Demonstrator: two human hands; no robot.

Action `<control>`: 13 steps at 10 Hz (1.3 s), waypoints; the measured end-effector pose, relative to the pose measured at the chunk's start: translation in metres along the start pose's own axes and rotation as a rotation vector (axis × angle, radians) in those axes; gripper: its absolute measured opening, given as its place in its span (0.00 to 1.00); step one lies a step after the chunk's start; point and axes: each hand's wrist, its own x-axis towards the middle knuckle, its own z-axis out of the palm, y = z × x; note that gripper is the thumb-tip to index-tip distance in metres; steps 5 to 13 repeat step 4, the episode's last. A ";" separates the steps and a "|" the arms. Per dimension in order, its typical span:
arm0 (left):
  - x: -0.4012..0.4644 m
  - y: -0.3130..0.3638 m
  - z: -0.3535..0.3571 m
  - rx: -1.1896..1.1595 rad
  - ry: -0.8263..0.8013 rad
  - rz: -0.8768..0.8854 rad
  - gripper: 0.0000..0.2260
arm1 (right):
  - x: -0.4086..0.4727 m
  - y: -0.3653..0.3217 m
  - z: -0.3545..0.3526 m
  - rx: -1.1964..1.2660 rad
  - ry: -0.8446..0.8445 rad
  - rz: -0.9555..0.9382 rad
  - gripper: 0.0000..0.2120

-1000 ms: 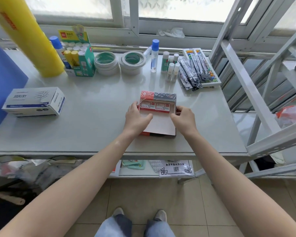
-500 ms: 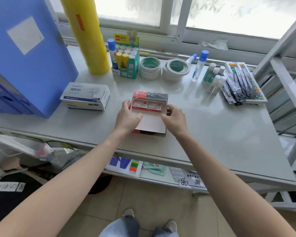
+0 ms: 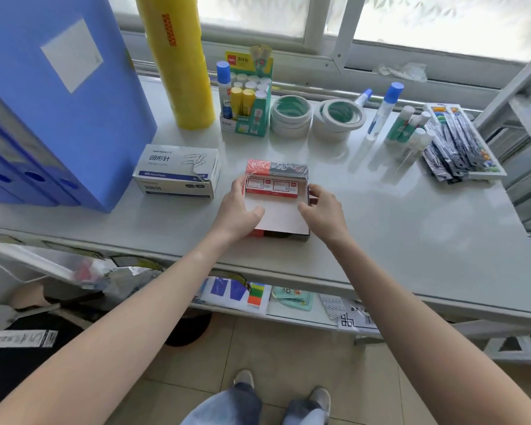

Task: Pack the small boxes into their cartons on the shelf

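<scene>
Table (image 3: 396, 240): I see a pale grey top carrying everything; its right end runs out of view.
Blue file boxes (image 3: 59, 118): standing upright at the far left, cut off by the edge of view, so I cannot count them with certainty.
Yellow roll (image 3: 178, 62): upright beside the file boxes, its top out of view.
Paper-clip carton (image 3: 178, 173): white, lid shut, lying just left of my left hand; I cannot see its contents.
Red carton (image 3: 276, 207): near the front edge of the table, centre. Its white flap lies folded toward me over the nearer part, hiding what is under it. At the far end I see a row of small boxes (image 3: 272, 187) with red-and-white labels, and a shiny wrapped strip behind them.
Glue-stick display box (image 3: 247, 96): open top, holding upright sticks with white and yellow caps.
Tape rolls (image 3: 292, 115): two stacks near the window.
Tray (image 3: 485, 171): at the far right, filled with dark packets; the print is too small to read.
Left hand (image 3: 239, 210): palm down, fingers curled around the carton's left side, thumb lying on the white flap.
Right hand (image 3: 325, 213): gripping the carton's right side, thumb at the flap's edge.
</scene>
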 end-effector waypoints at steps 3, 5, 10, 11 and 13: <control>-0.008 -0.003 -0.012 0.101 -0.050 0.193 0.34 | -0.034 -0.012 -0.010 -0.032 0.090 -0.171 0.23; -0.021 0.006 -0.019 0.068 -0.005 0.240 0.32 | -0.044 -0.016 -0.019 -0.025 0.123 -0.230 0.23; -0.021 0.006 -0.019 0.068 -0.005 0.240 0.32 | -0.044 -0.016 -0.019 -0.025 0.123 -0.230 0.23; -0.021 0.006 -0.019 0.068 -0.005 0.240 0.32 | -0.044 -0.016 -0.019 -0.025 0.123 -0.230 0.23; -0.021 0.006 -0.019 0.068 -0.005 0.240 0.32 | -0.044 -0.016 -0.019 -0.025 0.123 -0.230 0.23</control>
